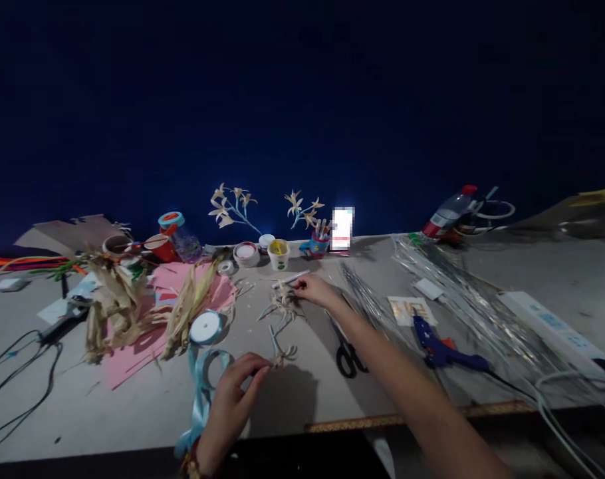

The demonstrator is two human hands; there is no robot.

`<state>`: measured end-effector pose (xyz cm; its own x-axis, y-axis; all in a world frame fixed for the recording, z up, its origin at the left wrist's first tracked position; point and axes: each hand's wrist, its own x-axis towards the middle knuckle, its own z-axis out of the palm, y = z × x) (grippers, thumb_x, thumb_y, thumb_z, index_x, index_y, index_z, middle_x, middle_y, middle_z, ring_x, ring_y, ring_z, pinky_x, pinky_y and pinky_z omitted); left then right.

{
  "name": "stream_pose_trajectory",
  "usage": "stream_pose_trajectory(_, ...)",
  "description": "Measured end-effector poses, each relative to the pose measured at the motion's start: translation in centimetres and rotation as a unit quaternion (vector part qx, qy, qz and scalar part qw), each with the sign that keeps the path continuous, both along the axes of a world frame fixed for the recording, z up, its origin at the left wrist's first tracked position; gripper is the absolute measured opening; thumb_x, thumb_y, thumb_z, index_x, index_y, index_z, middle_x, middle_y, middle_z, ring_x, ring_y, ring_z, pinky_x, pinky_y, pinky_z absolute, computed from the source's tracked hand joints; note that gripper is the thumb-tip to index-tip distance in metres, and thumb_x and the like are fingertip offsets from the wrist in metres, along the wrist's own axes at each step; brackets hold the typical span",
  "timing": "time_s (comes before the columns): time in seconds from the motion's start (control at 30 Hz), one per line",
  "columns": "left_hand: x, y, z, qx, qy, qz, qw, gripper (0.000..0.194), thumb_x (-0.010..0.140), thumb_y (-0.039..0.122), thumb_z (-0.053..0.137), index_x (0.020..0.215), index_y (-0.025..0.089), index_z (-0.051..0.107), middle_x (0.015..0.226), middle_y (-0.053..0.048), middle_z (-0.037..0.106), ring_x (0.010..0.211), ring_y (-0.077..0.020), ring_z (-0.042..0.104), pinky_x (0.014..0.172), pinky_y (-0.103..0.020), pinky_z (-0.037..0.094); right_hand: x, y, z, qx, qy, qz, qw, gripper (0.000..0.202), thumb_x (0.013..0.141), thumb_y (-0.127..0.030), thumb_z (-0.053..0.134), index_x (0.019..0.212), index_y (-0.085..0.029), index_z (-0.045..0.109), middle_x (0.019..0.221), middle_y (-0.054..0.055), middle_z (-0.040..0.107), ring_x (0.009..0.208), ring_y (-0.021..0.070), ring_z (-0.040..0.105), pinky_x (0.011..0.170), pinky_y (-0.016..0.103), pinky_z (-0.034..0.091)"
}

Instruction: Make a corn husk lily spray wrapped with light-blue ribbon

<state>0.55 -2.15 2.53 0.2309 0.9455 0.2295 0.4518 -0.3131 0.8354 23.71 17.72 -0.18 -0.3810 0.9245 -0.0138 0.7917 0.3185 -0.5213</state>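
Observation:
My left hand (pixel 240 389) is near the table's front, thumb and forefinger pinched at the edge of a small husk flower (pixel 285 356) with a pale blue stem. Farther back, my right hand (pixel 313 291) reaches to a cluster of husk flowers (pixel 284 301) lying on the table, its fingers closed at the cluster's right side. What sits between those fingertips is too small to make out. A roll of light blue ribbon (pixel 205 326) lies left of the flowers, its loose end trailing beside my left wrist. Black-handled scissors (pixel 346 359) lie under my right forearm.
Dried husks (pixel 116 309) and pink paper (pixel 133 356) cover the left. Small tubs (pixel 278 255), finished flower sprays (pixel 239 211) and a lit phone (pixel 342 229) stand at the back. A blue glue gun (pixel 445 352), wires (pixel 365 293) and a bottle (pixel 447 216) are on the right.

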Motion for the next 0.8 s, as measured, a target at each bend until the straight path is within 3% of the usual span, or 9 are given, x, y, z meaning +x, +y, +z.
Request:
stream_pose_trajectory(0.17,-0.1,0.0,-0.2,0.007,-0.001,0.008,1.0,0.016,0.091,0.027,0.055,0.092,0.022,0.07,0.089,-0.006,0.071,0.085,-0.0202,0.067,0.075,-0.029,0.053,0.2,-2.1,1.1,0.041,0.017,-0.048,0.998,0.017,0.082,-0.025,0.066,0.097,-0.018,0.07,0.097,0.003,0.071,0.083,0.016,0.063,0.07,0.025,0.044)
stream_pose_trajectory(0.33,-0.8,0.2,-0.6,0.01,0.021,0.038,0.999,0.015,0.09,0.029,0.056,0.082,0.021,0.067,0.079,-0.003,0.069,0.074,-0.0177,0.065,0.067,-0.026,0.052,6.0,-5.1,2.8,0.051,-0.007,-0.11,0.993,0.015,0.087,-0.022,0.057,0.094,-0.019,0.07,0.09,0.004,0.072,0.081,0.0169,0.063,0.068,0.024,0.041)
stream_pose_trajectory(0.47,-0.4,0.5,-0.9,0.025,0.027,0.055,0.998,0.014,0.089,0.029,0.056,0.086,0.021,0.067,0.082,-0.004,0.069,0.078,-0.0186,0.066,0.07,-0.027,0.052,9.5,-7.2,3.3,0.038,-0.058,-0.132,0.989,0.015,0.087,-0.022,0.056,0.088,-0.017,0.07,0.088,0.007,0.072,0.079,0.0184,0.064,0.065,0.025,0.04)
stream_pose_trajectory(0.53,0.3,0.6,-1.2,0.023,0.03,0.045,0.998,0.014,0.09,0.027,0.055,0.087,0.02,0.067,0.084,-0.004,0.069,0.08,-0.0193,0.066,0.072,-0.028,0.052,8.9,-8.4,3.2,0.03,-0.079,-0.109,0.99,0.016,0.089,-0.025,0.055,0.089,-0.018,0.07,0.089,0.006,0.072,0.081,0.0176,0.065,0.066,0.025,0.041)
stream_pose_trajectory(0.63,1.5,0.4,-1.4,0.016,0.03,0.016,0.999,0.014,0.091,0.026,0.054,0.089,0.02,0.066,0.086,-0.005,0.069,0.083,-0.0197,0.066,0.075,-0.029,0.052,5.6,-9.9,2.9,0.024,-0.111,-0.057,0.992,0.017,0.09,-0.032,0.059,0.092,-0.021,0.071,0.094,0.004,0.072,0.089,0.0174,0.065,0.075,0.024,0.043)
stream_pose_trajectory(0.8,2.3,-0.1,-1.1,0.02,0.025,-0.028,0.999,0.012,0.092,0.024,0.053,0.091,0.02,0.064,0.088,-0.006,0.069,0.087,-0.0192,0.066,0.079,-0.029,0.051,-0.1,-9.4,3.0,0.006,-0.198,-0.045,0.979,0.027,0.092,-0.035,0.058,0.102,-0.012,0.068,0.102,0.016,0.07,0.097,0.0258,0.065,0.083,0.036,0.049)
